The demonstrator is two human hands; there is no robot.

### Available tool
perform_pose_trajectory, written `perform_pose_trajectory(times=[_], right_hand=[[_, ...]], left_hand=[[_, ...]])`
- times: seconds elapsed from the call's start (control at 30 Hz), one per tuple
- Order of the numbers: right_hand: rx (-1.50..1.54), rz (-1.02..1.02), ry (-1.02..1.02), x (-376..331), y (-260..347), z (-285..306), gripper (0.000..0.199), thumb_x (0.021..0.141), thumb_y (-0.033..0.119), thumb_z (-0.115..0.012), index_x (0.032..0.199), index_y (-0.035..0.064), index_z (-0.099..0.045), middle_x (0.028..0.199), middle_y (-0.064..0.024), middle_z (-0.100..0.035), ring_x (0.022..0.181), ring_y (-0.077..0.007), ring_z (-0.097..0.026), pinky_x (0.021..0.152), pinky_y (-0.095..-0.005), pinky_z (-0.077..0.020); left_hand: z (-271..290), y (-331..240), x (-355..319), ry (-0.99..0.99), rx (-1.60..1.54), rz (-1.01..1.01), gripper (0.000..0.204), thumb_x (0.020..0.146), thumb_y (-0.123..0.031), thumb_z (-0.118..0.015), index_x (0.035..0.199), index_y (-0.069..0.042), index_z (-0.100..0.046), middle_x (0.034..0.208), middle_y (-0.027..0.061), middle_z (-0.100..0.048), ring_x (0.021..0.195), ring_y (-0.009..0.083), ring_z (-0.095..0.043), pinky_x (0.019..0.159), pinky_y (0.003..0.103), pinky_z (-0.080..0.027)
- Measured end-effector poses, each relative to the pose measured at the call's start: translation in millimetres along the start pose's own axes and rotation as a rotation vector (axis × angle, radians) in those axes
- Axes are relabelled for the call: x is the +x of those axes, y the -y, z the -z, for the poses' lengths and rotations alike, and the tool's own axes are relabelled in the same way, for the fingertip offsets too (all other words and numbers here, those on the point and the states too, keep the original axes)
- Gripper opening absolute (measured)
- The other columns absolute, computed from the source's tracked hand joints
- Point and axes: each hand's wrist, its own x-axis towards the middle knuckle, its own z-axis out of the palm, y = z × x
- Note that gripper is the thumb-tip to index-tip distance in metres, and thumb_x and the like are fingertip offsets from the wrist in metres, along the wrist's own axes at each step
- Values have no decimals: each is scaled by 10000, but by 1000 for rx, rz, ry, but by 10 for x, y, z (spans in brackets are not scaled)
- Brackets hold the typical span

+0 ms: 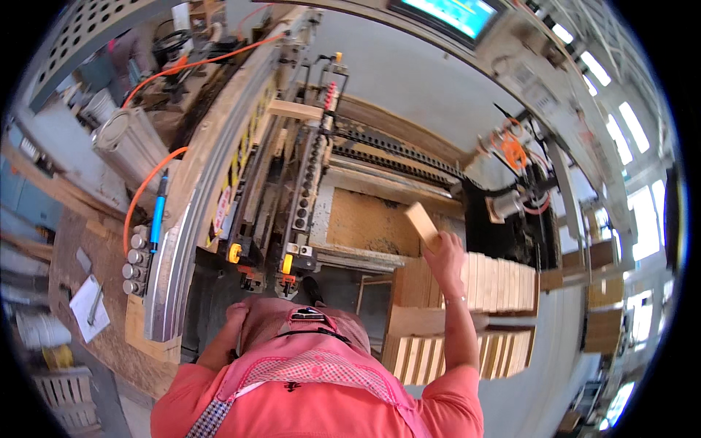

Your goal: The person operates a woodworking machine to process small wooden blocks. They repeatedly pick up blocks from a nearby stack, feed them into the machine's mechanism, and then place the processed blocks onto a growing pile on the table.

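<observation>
Pale wooden block (pixel 420 223) here, pinched by one end in our right hand (pixel 444 255), tilted up just beyond the stacked wood pieces (pixel 496 283) on the near right. Our left hand (pixel 237 312) is down by our waist, and tbh we can't tell if it's closed or loose. Left of the sawdust patch (pixel 369 219) we've got machine rails (pixel 302 201), and far left a table (pixel 109 281) with a sheet of paper (pixel 87 310).

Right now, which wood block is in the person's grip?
The block in the right hand; it juts past the two rows, whose blocks sit side by side.
</observation>
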Motion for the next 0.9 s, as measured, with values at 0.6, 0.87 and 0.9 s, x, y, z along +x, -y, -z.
perform_pose_trajectory(times=[0.6, 0.87, 0.9], right_hand=[[19, 598, 308, 3718, 2418, -2358, 290, 678, 326, -677, 799, 63, -669, 856, -142, -666, 836, -297, -645, 730, -389, -528], [37, 677, 446, 3949, 2480, -2593, 420, 621, 380, -708, 881, 57, -645, 849, -161, -658, 823, -315, -638, 734, -399, -516], [12, 667, 441, 3974, 2434, -2576, 416, 621, 381, -707, 872, 55, -647, 839, -161, -658, 814, -315, -640, 730, -397, -517]], left_hand=[[-396, -1613, -1667, -359, -761, -61, 280, 827, -51, -590, 1099, 11, -572, 965, 80, -636, 828, 165, -595, 717, 272, -477], [-376, -2597, -2074, -359, -701, -231, 326, 836, -70, -597, 1156, -24, -550, 1090, 71, -615, 928, 180, -601, 807, 299, -473], [-364, -2808, -2079, -325, -699, -278, 323, 841, -64, -591, 1158, -21, -547, 1098, 70, -608, 945, 176, -594, 811, 291, -469]])
